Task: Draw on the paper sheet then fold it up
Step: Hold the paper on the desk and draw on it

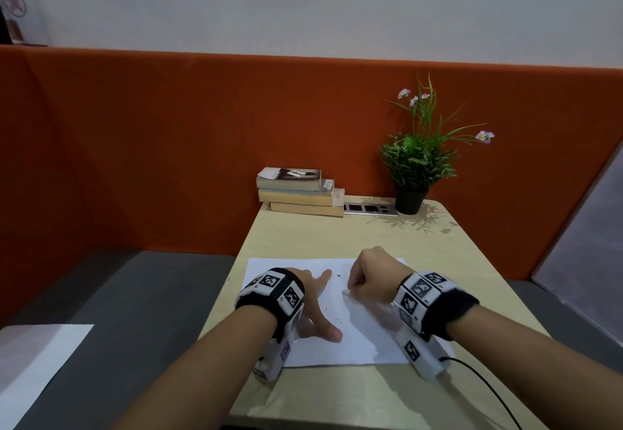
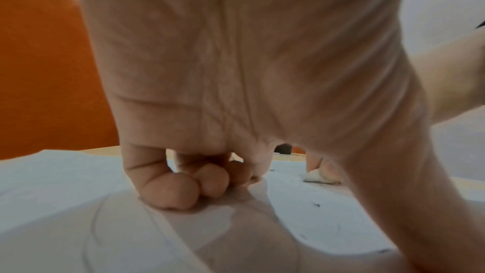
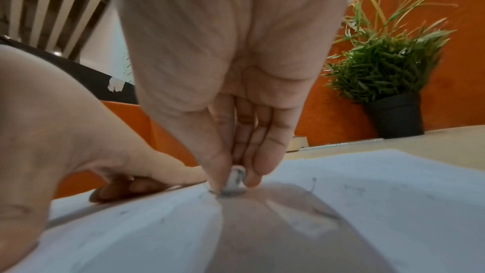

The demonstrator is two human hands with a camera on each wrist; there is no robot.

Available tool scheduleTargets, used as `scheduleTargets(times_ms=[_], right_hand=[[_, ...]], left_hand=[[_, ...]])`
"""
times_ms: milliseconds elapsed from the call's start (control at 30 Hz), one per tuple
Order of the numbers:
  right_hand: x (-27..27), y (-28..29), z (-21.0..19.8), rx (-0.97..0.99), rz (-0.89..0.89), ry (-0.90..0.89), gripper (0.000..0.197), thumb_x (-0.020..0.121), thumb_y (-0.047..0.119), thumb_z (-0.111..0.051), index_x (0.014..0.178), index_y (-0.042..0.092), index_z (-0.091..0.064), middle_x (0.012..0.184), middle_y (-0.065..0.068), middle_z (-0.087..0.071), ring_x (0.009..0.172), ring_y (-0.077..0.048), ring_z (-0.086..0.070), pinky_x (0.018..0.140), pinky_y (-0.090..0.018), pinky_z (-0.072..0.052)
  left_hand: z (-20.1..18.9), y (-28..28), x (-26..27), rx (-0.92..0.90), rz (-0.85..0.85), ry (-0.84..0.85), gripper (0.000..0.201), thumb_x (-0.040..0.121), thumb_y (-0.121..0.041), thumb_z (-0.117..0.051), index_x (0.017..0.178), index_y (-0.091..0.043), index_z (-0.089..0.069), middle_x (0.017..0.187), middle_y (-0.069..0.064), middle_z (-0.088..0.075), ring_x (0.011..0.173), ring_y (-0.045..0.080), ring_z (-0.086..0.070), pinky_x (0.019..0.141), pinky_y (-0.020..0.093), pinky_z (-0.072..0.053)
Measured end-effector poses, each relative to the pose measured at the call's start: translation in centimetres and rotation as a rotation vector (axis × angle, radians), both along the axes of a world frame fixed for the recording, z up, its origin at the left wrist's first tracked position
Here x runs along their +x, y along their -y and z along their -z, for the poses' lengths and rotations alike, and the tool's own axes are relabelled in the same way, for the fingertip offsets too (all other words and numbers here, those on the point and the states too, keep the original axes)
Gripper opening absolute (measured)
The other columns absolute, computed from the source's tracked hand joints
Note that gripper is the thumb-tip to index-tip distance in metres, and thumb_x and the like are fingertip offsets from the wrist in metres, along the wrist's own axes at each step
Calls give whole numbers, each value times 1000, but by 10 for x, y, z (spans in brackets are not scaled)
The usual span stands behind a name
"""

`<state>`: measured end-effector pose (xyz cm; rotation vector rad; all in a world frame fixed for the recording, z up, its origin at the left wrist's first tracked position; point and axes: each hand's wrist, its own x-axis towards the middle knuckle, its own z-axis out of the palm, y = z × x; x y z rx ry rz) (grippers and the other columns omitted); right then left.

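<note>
Left hand (image 1: 315, 298) nearest the head camera, sitting on the left half of the paper sheet (image 1: 364, 338): thumb and index finger are spreading flat in a V while the other fingers (image 2: 183, 192) are curling under, knuckles bearing on the sheet, holding nothing. Judging it is pinning the paper so it is not sliding under the stroke. The paper sheet is lying flat on the bench (image 1: 337, 234), near the front edge, long axis running left to right across the person, short edges facing the bench sides; a few small dark marks (image 1: 338, 275) are showing near its middle. Right hand (image 1: 371, 276) is hovering low over the right-centre of the sheet, thumb and fingers pinching a short pale drawing stub (image 3: 234, 182), held close to upright with its tip touching the paper; whether chalk, crayon or eraser, cannot tell. Low pinch probably because the stub is so short. Drawing step looks to be in hand, folding not yet started. Further right and back, books (image 1: 298, 192) and a potted plant (image 1: 418, 163) are standing well apart from the sheet.
</note>
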<state>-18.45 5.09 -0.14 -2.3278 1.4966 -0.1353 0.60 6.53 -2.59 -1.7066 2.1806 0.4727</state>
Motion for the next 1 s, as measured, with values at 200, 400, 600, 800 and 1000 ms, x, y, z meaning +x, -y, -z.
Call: scheduleTargets(times_ms=[200,400,600,800,1000], right_hand=[[2,-19,8,67,-44,27,10,83,21,-76,83,13,-82,85,1,-79,80,-15,-74,71,-24,-61],[2,-1,2,73,-16,12,8,82,17,-76,85,16,-84,84,6,-79,82,-10,-74,76,-27,-63],[23,29,3,-23,133,-1,8,86,9,-73,87,10,-80,94,-6,-76,88,-22,-73,76,-29,-62],[21,-11,5,40,-43,-36,12,83,22,-75,77,14,-81,78,1,-78,75,-15,-74,71,-30,-64],[13,-22,4,32,-69,-8,14,84,26,-77,85,13,-83,85,5,-79,81,-12,-74,73,-24,-61]], left_hand=[[0,2,-1,35,-8,-1,144,51,-96,-64,158,-39,13,151,5,-39,133,27,-46,96,41,-45],[1,4,1,26,3,-6,143,52,-95,-64,158,-39,13,150,3,-40,132,26,-47,94,38,-45],[2,5,-1,27,4,14,143,49,-97,-63,157,-40,12,153,6,-38,134,30,-46,100,44,-45],[4,0,-1,5,20,13,141,51,-97,-60,157,-38,12,150,9,-41,131,32,-48,95,46,-47],[-24,-8,18,43,23,-76,127,63,-83,-72,158,-18,-19,132,9,-56,113,26,-57,94,41,-51]])
